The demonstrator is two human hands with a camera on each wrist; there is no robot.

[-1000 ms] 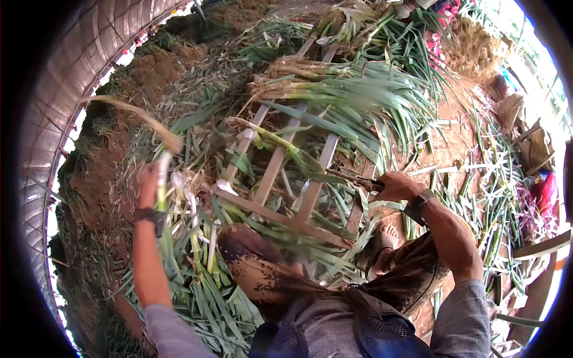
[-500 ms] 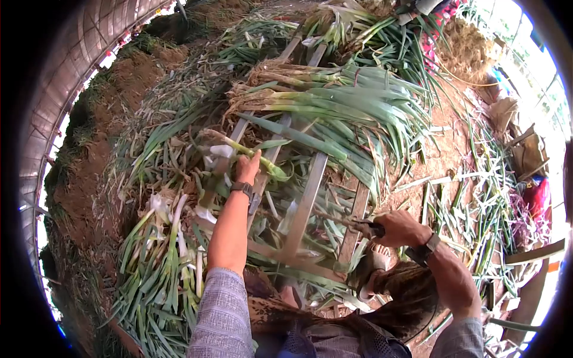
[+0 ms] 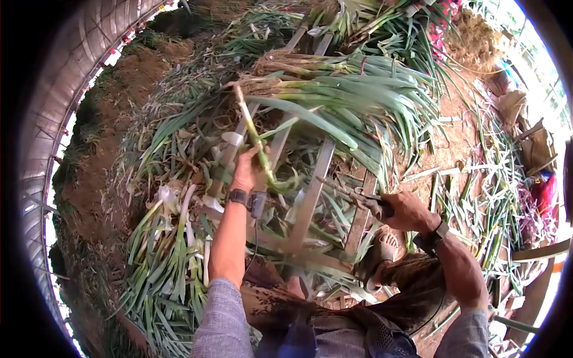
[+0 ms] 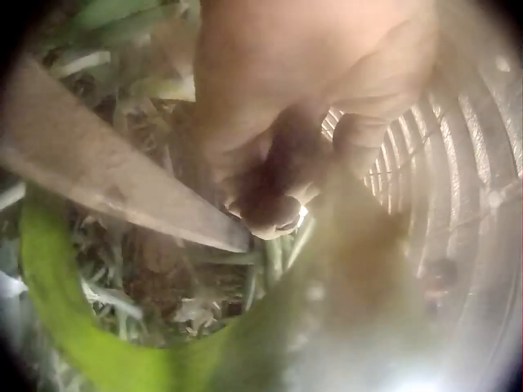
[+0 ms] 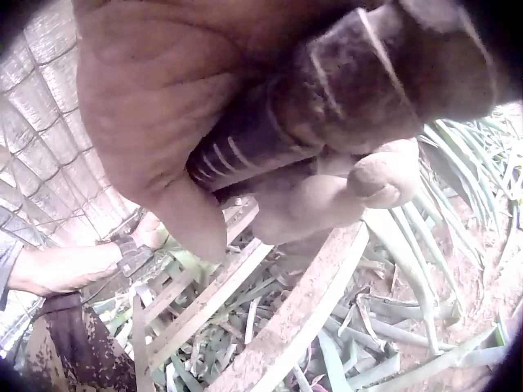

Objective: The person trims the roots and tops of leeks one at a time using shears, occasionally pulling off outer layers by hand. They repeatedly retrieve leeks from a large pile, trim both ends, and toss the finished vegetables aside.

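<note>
My left hand (image 3: 246, 173) grips a single leek-like stalk (image 3: 246, 116) around its middle, its root end tilted up and away above a wooden slatted rack (image 3: 311, 185). Blurred pale green fills the lower left wrist view beside the curled fingers (image 4: 270, 214). At the rack's right side, my right hand (image 3: 410, 212) holds a tool with a dark, ringed handle (image 5: 245, 151) and a thin brown shaft (image 3: 340, 188) pointing left. Fingers and thumb wrap the handle in the right wrist view. A large bunch of stalks (image 3: 340, 89) lies across the rack's far part, roots to the left.
A pile of stalks with white ends (image 3: 164, 244) lies left of my knee. Cut leaves (image 3: 471, 209) litter the brown ground at right. Sandalled foot (image 3: 385, 244) sits close by the rack. More stalks (image 3: 382, 24) lie at the back, beside red patterned cloth (image 3: 439, 30).
My left hand came from the left pile, where it had another stalk, to the stalk lying over the rack, gripped it and turned its root end upward. The right hand stayed near the rack with its tool.
</note>
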